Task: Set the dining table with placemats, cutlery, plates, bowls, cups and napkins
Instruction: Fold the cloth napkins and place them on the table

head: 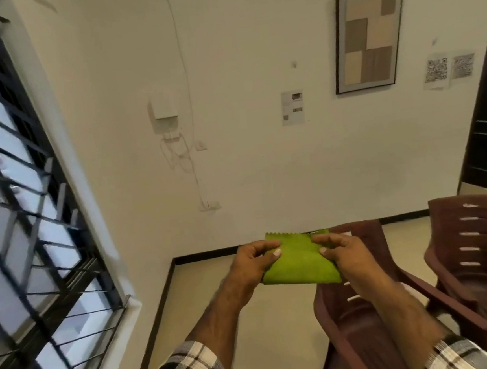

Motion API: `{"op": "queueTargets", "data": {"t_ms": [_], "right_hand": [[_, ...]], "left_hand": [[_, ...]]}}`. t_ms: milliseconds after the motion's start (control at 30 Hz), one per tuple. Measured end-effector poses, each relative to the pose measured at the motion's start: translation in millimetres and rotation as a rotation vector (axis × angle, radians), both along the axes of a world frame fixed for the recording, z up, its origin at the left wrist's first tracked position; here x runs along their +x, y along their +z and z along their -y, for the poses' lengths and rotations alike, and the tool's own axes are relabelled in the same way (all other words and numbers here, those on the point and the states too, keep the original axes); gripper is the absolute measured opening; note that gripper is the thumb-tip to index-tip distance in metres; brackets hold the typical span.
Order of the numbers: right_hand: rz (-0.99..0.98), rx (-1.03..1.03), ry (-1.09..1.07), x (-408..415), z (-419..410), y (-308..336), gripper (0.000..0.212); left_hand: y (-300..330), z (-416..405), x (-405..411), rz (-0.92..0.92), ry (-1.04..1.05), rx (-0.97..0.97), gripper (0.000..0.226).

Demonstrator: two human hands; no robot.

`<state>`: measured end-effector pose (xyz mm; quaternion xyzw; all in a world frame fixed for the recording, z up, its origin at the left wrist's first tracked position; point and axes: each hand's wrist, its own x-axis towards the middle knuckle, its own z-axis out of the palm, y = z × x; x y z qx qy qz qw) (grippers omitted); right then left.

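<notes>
A folded green cloth napkin (299, 263) with a zigzag top edge is held up in the air in front of me, at the lower middle of the view. My left hand (255, 262) pinches its left side, thumb on the front face. My right hand (341, 252) pinches its right side the same way. The fold runs along the napkin's lower edge. No dining table, plates, cups or cutlery are in view.
Two brown plastic chairs stand at the lower right, one (362, 312) just under my right forearm, the other (484, 254) further right. A barred window (21, 221) fills the left side. A framed picture (369, 38) hangs on the far wall.
</notes>
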<state>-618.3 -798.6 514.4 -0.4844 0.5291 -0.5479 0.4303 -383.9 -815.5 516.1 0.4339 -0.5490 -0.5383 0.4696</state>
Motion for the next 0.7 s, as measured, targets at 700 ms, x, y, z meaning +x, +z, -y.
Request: {"op": "queueTargets", "data": {"t_ms": [700], "right_hand": [[0.251,0.421,-0.526,-73.5,47.7,-179.3,0.032]], "left_hand": [[-176.7,177.7,-123.7,0.146,-0.706,0.296,0.055]]}}
